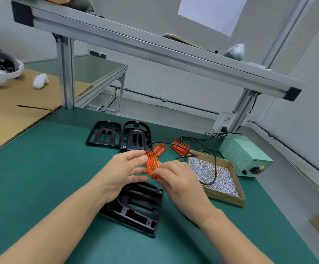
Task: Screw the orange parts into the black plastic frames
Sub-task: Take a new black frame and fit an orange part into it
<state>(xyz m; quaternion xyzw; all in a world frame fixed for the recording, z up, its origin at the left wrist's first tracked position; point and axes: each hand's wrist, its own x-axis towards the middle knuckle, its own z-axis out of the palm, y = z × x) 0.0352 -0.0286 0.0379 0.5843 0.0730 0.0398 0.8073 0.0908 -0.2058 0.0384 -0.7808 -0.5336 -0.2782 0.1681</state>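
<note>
An orange translucent slotted part (152, 166) is held upright above the green mat between both hands. My left hand (124, 172) pinches its left edge with thumb and fingers. My right hand (177, 178) grips its lower right edge. Directly below the hands a black plastic frame (135, 207) lies flat on the mat. Two more black frames (104, 135) (135, 137) lie side by side farther back. Two other orange parts (159, 148) (180, 147) rest on the mat behind the held one.
A cardboard tray (238, 201) of several small silver screws sits to the right, with a black cable (214, 166) draped over it. A pale green power box (246, 155) stands behind the tray. An aluminium shelf beam (155, 50) spans overhead. Cardboard sheet (11, 111) lies at left.
</note>
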